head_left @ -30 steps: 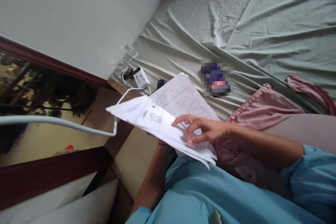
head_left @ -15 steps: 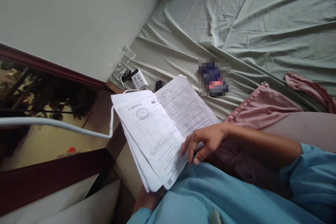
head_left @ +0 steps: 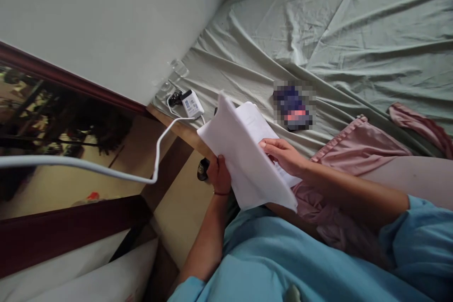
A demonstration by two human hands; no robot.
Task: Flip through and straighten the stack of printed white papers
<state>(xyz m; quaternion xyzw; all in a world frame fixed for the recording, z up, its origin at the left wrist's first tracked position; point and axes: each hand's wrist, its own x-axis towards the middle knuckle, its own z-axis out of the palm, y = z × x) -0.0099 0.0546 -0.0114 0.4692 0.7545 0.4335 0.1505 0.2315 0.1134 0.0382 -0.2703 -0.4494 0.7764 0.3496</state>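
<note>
Left hand (head_left: 219, 174) grips the lower edge of a sheaf of white paper sheets (head_left: 247, 160), fingers wrapped round it; right hand (head_left: 283, 155) pinches the top sheet's right side; sheaf held tilted above the lap, blank back up; white charger block (head_left: 192, 103) with white cable (head_left: 155, 170) on the wrinkled grey-green bedsheet (head_left: 318, 33) beyond; pink satin cloth (head_left: 357, 146) beside right forearm.

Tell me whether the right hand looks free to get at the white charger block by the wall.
Probably not right now: the right hand grips the white paper sheets, which stand between it and the white charger block.
</note>
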